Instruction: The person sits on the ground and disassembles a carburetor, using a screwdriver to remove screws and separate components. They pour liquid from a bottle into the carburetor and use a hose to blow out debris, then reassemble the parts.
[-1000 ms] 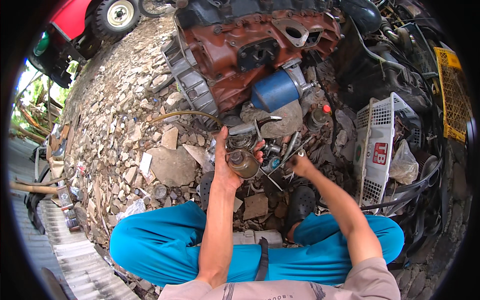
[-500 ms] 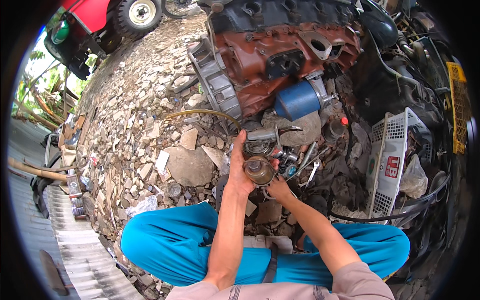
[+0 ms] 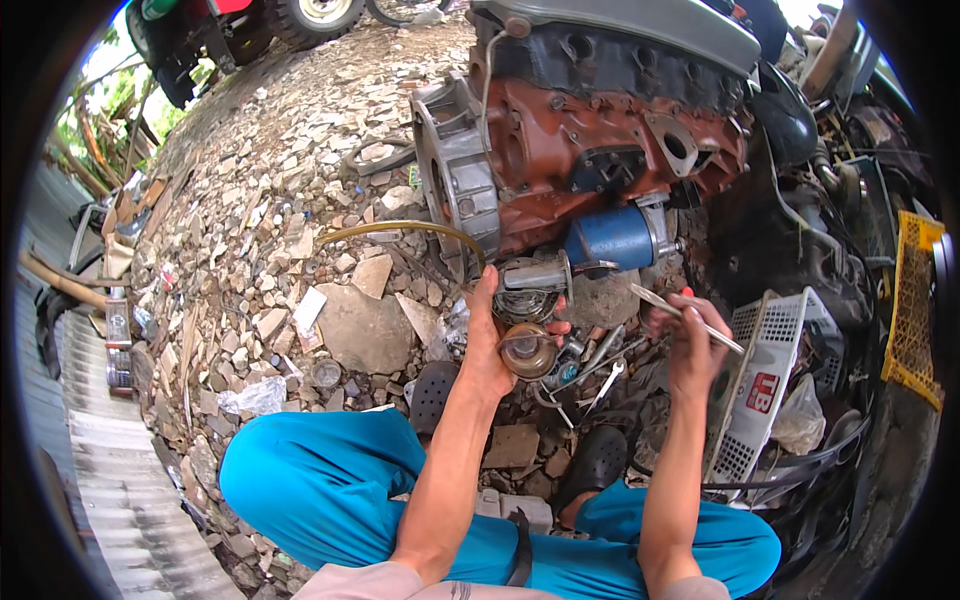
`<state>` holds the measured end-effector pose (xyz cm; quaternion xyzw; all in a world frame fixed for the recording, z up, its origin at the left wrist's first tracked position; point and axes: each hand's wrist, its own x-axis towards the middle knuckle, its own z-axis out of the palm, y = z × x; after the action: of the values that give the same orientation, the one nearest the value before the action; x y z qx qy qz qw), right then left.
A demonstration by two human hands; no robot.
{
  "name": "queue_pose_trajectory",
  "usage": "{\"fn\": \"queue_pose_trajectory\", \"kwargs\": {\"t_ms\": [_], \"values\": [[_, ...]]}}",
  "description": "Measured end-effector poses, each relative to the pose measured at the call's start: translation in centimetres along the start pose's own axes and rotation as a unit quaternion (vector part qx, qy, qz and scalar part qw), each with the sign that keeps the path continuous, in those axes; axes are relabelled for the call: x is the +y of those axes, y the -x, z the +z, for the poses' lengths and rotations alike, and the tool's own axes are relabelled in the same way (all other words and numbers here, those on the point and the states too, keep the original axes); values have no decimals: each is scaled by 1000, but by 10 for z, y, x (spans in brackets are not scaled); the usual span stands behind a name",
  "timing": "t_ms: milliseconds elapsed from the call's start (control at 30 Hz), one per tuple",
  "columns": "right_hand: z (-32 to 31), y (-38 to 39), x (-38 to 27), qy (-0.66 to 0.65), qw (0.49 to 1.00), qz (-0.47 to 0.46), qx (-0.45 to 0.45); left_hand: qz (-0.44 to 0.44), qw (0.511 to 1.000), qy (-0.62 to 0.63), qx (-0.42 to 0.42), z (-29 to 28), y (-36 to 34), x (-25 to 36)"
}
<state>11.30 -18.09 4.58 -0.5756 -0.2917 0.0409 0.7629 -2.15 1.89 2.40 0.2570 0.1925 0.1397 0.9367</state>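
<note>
Rusty engine block (image 3: 610, 150) (blue filter (image 3: 612, 237) beside) looms beyond left hand (image 3: 490, 345).

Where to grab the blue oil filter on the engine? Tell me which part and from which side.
Grip the blue oil filter around its round body, coming from the free left end, on the side of the left hand. It lies sideways as a smooth cylinder; its right end sits against a grey mount on the rusty engine, so only the barrel looks open to wrap.
</note>
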Motion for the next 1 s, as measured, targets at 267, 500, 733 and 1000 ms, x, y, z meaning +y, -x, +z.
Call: {"fn": "queue_pose_trajectory", "kwargs": {"t_ms": [267,500,733,1000], "values": [[64,10,-50,316,909,-151,-227,24,1000,-11,12,4,2,0],[78,18,-37,304,894,-219,-244,63,998,7,2,-3,6,9],[82,25,-32,277,918,-171,-228,92,995,-22,-10,-9,9,17],[82,24,-35,261,928,-127,-234,100,993,-54,38,-7,12,13]]}}
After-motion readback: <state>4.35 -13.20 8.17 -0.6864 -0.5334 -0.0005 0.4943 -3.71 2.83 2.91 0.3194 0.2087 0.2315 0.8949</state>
